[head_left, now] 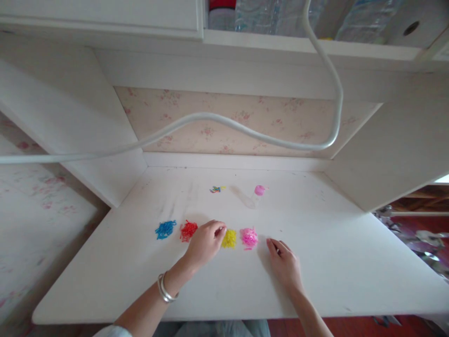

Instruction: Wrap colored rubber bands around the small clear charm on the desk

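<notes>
My left hand [206, 241] hangs between the red pile [188, 231] and the yellow pile [229, 238], fingers curled in and thumb drawn close to them. The fingertips are at the yellow pile's left edge; I cannot tell whether they touch it or pinch a piece. A silver bangle [164, 286] circles that wrist.

My right hand [286, 267] is just right of the pink pile [249, 238], apart from it, its fingers bent into a narrow curl. Whether anything sits in them, I cannot tell.

The blue pile [165, 230] lies at the left end of the row, beside the red one, all on the white table [101, 281]. Farther back, a small multicoloured bunch [216, 189] lies left of a pink clump [259, 190], the two well apart.
</notes>
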The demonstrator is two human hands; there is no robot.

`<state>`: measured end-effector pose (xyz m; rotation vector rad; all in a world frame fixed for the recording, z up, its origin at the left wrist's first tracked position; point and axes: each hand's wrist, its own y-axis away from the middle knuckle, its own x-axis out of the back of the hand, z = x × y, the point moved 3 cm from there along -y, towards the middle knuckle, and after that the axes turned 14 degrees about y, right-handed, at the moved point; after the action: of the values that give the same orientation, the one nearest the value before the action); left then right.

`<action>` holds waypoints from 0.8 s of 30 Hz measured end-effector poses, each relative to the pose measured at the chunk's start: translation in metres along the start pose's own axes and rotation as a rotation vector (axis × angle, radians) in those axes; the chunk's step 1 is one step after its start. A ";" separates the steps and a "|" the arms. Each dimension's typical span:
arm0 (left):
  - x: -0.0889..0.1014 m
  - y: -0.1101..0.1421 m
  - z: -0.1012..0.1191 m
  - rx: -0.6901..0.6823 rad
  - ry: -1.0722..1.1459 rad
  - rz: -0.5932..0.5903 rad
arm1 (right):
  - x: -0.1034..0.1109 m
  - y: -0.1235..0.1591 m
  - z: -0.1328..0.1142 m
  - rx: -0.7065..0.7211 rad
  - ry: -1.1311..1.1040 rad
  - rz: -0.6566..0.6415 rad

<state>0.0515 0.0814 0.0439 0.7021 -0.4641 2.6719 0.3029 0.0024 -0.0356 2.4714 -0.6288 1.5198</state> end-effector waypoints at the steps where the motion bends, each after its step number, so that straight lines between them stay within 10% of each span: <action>1: 0.009 0.012 -0.005 0.030 0.027 0.032 | 0.000 0.000 0.001 -0.004 0.000 -0.006; 11: 0.081 0.143 -0.085 0.311 -0.042 0.429 | 0.005 -0.002 -0.007 0.026 -0.022 -0.087; 17: 0.088 0.155 -0.097 0.322 -0.071 0.561 | 0.007 -0.042 -0.090 0.316 -0.042 -0.076; 24: 0.074 0.159 -0.090 0.223 -0.168 0.495 | -0.047 -0.104 -0.177 0.436 0.325 -0.248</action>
<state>-0.1093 -0.0071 -0.0270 0.9916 -0.4315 3.1789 0.1872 0.1716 0.0130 2.3723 0.0714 2.0568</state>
